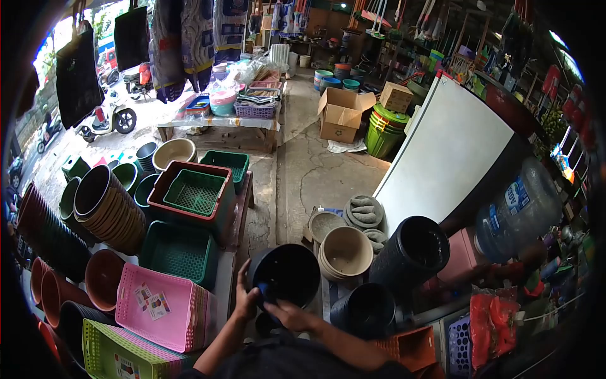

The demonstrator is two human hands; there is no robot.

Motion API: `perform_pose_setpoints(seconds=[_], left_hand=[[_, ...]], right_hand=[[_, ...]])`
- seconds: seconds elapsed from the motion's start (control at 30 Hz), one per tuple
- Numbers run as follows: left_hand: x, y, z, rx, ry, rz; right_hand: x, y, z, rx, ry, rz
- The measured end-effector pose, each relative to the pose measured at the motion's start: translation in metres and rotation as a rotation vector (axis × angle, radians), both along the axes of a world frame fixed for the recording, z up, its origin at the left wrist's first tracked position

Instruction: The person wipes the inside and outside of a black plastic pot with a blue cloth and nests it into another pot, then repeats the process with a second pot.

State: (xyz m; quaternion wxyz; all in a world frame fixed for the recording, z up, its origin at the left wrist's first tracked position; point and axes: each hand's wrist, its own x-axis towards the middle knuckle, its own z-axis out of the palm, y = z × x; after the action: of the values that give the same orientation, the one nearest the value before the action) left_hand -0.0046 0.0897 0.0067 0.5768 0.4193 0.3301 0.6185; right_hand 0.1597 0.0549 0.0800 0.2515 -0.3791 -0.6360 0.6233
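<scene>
A black plant pot [295,268] is held in front of me, its round opening tilted up toward me. My left hand [245,297] grips its left side, fingers and thumb curled about the wall. At the near rim is my right hand [289,314], its fingers closed. A small dark-blue, blurred patch shows by those fingertips, and I cannot make out what it is. Just right of the pot stands a stack of beige pots [346,252]. Black pots [363,307] and a tall black stack [421,243] are further right.
Pink baskets [165,307], lime-green baskets [120,354], a dark green basket [178,254] and stacked brown pots [108,205] crowd the left. A large water bottle [519,208] and a white panel [448,148] stand right. Ahead on the floor is an open cardboard box [343,117].
</scene>
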Motion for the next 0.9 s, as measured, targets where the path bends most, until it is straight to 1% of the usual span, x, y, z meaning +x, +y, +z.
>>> perform_pose_setpoints(seconds=[0.03,0.07,0.1,0.17,0.2,0.23,0.27,0.3,0.37,0.43,0.47,0.5,0.53,0.57,0.6,0.63,0.7,0.77,0.83,0.87,0.9], left_hand=[[-0.005,0.001,0.010,-0.014,0.000,0.008],[-0.007,-0.006,0.042,-0.078,-0.093,-0.067],[-0.011,-0.005,0.043,-0.078,-0.092,-0.069],[-0.023,-0.004,0.050,0.016,0.153,-0.127],[-0.020,-0.007,0.058,-0.029,0.055,-0.135],[-0.015,-0.009,0.063,-0.027,0.051,-0.133],[-0.012,-0.009,0.067,-0.066,-0.063,-0.091],[-0.010,-0.009,0.069,-0.105,-0.175,-0.050],[-0.007,-0.006,0.057,-0.111,-0.179,-0.010],[0.000,-0.002,0.028,-0.055,-0.092,0.119],[0.002,-0.005,0.014,-0.051,-0.032,0.130],[0.006,-0.012,0.001,-0.076,-0.003,0.096],[0.014,-0.022,0.006,-0.099,-0.057,0.050],[0.019,-0.032,0.010,-0.123,-0.109,0.001],[0.019,-0.036,-0.017,-0.107,-0.045,0.041],[0.021,-0.040,-0.019,-0.051,0.023,0.058],[0.022,-0.047,-0.017,-0.074,0.009,0.028],[0.018,-0.051,-0.008,-0.091,-0.017,0.056],[0.016,-0.054,0.000,-0.108,-0.053,0.082],[0.011,-0.054,0.003,-0.158,-0.112,0.103],[0.009,-0.052,0.004,-0.206,-0.170,0.125]], right_hand=[[0.010,0.002,0.010,-0.003,0.001,-0.002],[0.023,0.002,0.019,0.349,-0.584,0.198],[0.034,0.006,0.027,0.706,-1.169,0.398],[0.053,0.027,0.033,0.387,-1.149,0.115],[0.058,0.030,0.032,0.383,-1.149,0.117],[0.062,0.034,0.033,0.713,-1.097,0.037],[0.065,0.036,0.034,1.041,-1.022,-0.045],[0.063,0.034,0.032,1.045,-1.023,-0.045],[0.047,0.016,0.015,0.882,-1.048,0.093],[0.021,0.000,-0.017,0.588,-0.803,0.098],[0.013,-0.001,0.002,0.589,-0.804,0.101],[0.008,-0.004,0.024,0.026,-0.445,0.087],[0.003,-0.007,0.038,-0.525,-0.063,0.064],[0.001,-0.005,0.026,-0.531,-0.059,0.062],[-0.001,0.001,0.006,-0.445,0.100,-0.166],[-0.002,0.004,-0.005,-0.351,0.258,-0.393],[0.006,0.019,0.053,-0.849,0.545,-0.572],[0.022,0.032,0.045,-0.666,0.912,-0.719],[0.039,0.031,0.054,-0.369,0.924,-0.936],[0.049,0.033,0.039,-0.138,0.847,-1.047],[0.059,0.027,0.028,-0.132,0.846,-1.046]])
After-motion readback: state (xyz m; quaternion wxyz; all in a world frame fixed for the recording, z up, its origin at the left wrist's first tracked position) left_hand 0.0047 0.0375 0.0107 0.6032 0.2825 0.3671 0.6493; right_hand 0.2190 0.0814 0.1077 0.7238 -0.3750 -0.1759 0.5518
